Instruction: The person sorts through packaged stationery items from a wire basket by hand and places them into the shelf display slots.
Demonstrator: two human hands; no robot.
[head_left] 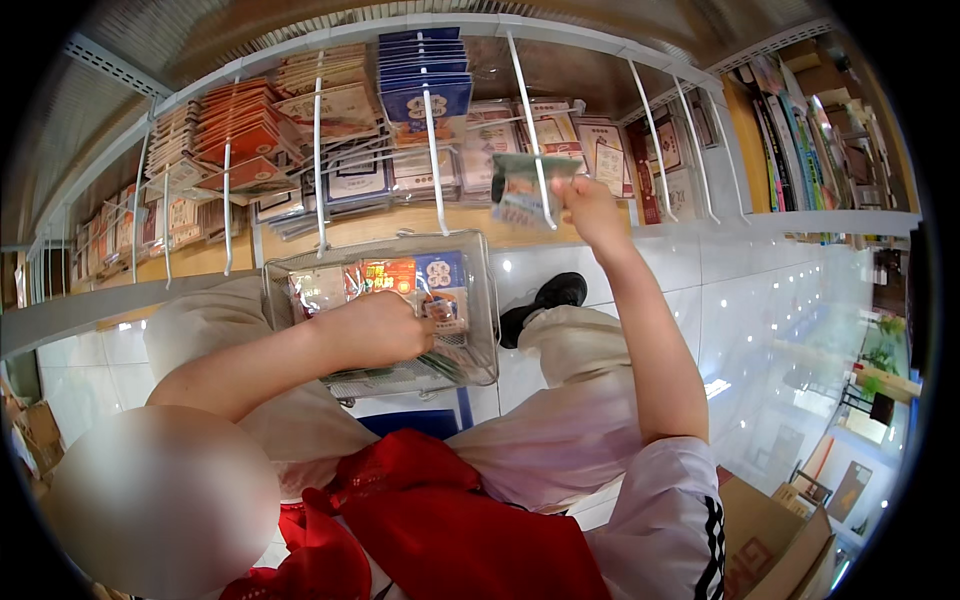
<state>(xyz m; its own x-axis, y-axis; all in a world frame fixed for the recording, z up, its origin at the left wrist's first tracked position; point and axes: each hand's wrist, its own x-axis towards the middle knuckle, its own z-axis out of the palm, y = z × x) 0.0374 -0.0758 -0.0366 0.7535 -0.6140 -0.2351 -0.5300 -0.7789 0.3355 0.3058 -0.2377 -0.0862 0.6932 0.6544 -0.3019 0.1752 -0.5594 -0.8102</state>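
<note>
My right hand reaches out to the rack and grips a small green-and-white flat packet by its right edge. The packet is at a white hook; whether it hangs on that hook I cannot tell. Over the wire basket my left hand is closed, its fingertips near the packets inside; what it holds, if anything, is hidden. In the basket lie a blue-and-white packet, a red-and-yellow packet and a pale packet. Several greenish packets stand by its near side.
White hooks carry rows of orange packets and blue packets. Behind them, more packets lie on a wooden shelf. Books fill a shelf at the far right. A cardboard box stands on the lower right.
</note>
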